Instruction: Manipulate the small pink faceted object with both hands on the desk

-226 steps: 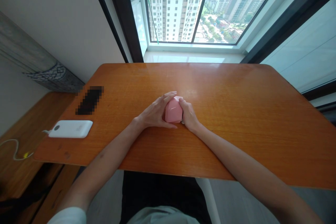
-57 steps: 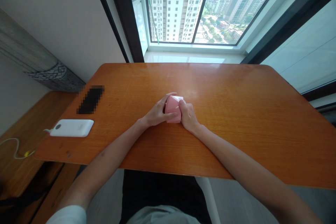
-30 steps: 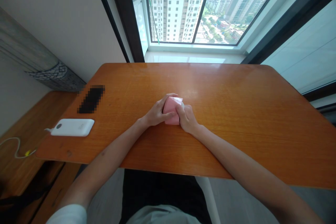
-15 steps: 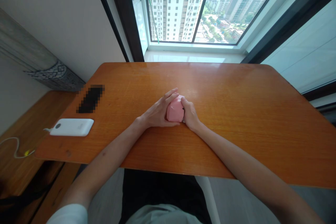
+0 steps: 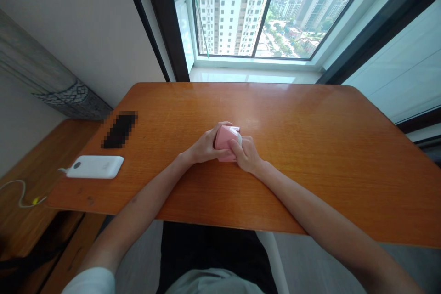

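Observation:
Between both hands, over the middle of the wooden table (image 5: 310, 147), is a small pink faceted object (image 5: 225, 136) with a whitish part on its right side. I cannot make out its exact kind. My left hand (image 5: 205, 145) is wrapped around its left side, fingers over the far edge and thumb across the near face. My right hand (image 5: 250, 155) grips it from the right, the thumb pressed on its near right face. The fingers hide much of the underside and right end.
On the table's left side lies a white power-bank-like device (image 5: 95, 166) with a white cable (image 5: 22, 193) trailing off the edge. Behind it is a dark pixelated rectangle (image 5: 120, 131). A window (image 5: 255, 57) stands beyond the far edge, a gathered curtain (image 5: 69, 92) to the left.
The pink object has been turned in the hands, so a whitish part now shows on its right. The left fingers have curled in, and the right thumb has moved down to the near side.

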A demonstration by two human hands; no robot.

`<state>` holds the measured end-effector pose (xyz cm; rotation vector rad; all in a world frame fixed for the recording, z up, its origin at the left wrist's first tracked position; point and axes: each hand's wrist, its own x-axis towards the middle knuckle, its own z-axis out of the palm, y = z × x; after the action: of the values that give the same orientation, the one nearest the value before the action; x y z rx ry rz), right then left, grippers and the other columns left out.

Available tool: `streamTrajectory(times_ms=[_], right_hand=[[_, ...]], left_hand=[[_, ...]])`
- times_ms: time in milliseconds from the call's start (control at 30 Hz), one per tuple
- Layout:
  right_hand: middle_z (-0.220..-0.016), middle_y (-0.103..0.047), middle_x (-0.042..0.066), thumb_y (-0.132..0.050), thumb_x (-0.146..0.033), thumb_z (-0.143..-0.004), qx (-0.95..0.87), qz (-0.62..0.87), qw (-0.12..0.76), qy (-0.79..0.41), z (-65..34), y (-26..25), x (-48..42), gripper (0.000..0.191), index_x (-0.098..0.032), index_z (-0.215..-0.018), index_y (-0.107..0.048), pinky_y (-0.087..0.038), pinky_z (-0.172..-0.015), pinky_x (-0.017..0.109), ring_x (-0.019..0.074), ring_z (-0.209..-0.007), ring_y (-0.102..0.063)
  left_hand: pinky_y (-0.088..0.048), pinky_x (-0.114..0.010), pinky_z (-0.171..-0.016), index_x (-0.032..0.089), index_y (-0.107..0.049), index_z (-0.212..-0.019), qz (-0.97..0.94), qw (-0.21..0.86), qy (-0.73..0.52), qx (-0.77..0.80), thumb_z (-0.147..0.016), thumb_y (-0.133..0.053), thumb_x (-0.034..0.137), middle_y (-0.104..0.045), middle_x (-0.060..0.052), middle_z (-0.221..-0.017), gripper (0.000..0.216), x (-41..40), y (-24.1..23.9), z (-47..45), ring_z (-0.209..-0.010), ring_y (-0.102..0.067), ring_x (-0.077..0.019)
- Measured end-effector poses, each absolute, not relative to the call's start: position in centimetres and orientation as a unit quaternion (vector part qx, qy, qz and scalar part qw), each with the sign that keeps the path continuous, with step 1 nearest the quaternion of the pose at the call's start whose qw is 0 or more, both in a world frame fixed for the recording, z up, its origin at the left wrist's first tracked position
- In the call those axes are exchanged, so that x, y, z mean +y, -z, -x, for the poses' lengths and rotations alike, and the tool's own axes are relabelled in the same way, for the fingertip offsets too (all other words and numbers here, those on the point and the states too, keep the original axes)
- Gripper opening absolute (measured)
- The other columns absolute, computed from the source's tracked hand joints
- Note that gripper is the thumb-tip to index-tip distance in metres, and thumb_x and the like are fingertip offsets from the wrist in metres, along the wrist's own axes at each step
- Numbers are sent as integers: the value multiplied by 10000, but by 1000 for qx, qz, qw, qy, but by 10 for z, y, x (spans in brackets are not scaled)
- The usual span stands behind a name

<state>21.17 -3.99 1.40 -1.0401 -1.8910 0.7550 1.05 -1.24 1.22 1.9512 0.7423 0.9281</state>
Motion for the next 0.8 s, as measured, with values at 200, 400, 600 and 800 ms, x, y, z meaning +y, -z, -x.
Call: streamTrajectory(times_ms=[200,400,600,800], right_hand=[[-558,-460,-1,-334,-775,-1040,-744,417,422,-306,-211,-15,-41,681,-253,-608,-394,-310,-575,315,131,-537,-404],[-571,-489,0,-409,-832,-1005,-675,445,444,-386,-212,-11,-39,717,-233,-617,-477,-322,-556,306,137,-553,-427],[-580,-495,-1,-459,-845,-982,-597,462,466,-461,-214,-2,-33,723,-222,-619,-514,-307,-520,290,133,-551,-421],[-594,-530,6,-474,-815,-997,-608,450,467,-458,-214,-3,-34,707,-213,-633,-536,-317,-530,293,136,-562,-437]], left_hand=[[-585,-515,-1141,267,-338,-1686,-769,451,-367,266,-865,-864,659,-650,-175,-1553,1051,-12,-2,-11,-1342,-705,-368],[-484,-626,-1282,358,-188,-1759,-822,346,-371,258,-789,-961,598,-383,-184,-1775,1263,-10,4,-7,-1558,-534,-431],[-379,-679,-1359,356,-88,-1777,-860,255,-370,243,-689,-1032,594,-252,-207,-1824,1460,-7,9,-9,-1672,-353,-466],[-487,-635,-1292,322,-220,-1739,-863,226,-367,263,-733,-1005,581,-461,-196,-1703,1301,-10,2,-10,-1573,-513,-421]])
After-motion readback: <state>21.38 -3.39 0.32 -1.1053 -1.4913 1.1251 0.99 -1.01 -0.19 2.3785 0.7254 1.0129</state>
